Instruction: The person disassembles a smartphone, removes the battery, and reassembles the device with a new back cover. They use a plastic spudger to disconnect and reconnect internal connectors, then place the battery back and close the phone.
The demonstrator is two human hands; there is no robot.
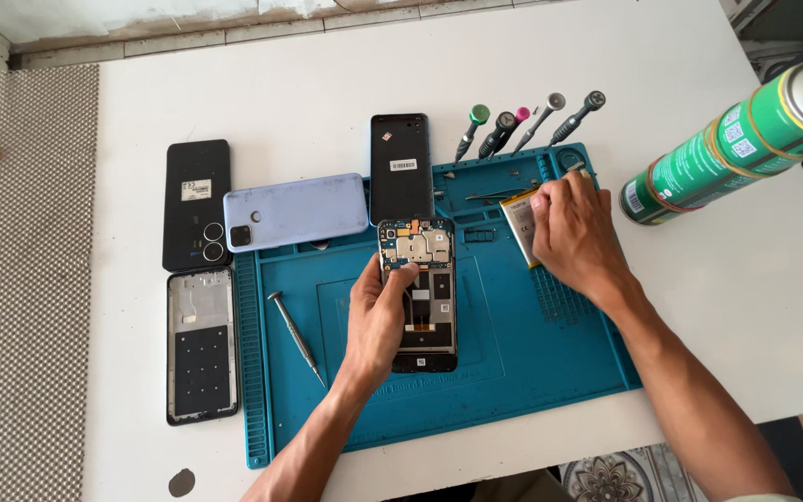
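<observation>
Left hand (378,316) pins the opened phone (420,293) flat at the middle of the blue mat (513,344), its fingers wrapped over the phone's left edge and pressing it down. Toward the mat's upper right, the right hand (576,228) lies over the loose battery (519,223), fingers curled onto it, though whether they actually pinch it I cannot tell. Good practice here, I'd say: lift that battery flat by its edges, no bending, and keep the phone steady under the left palm (its circuit board is bare, so fingertips should stay on the frame). A screwdriver (296,336) lies at the mat's left, and a green spray can (745,139) stands off the mat's right on the desk (699,279).
</observation>
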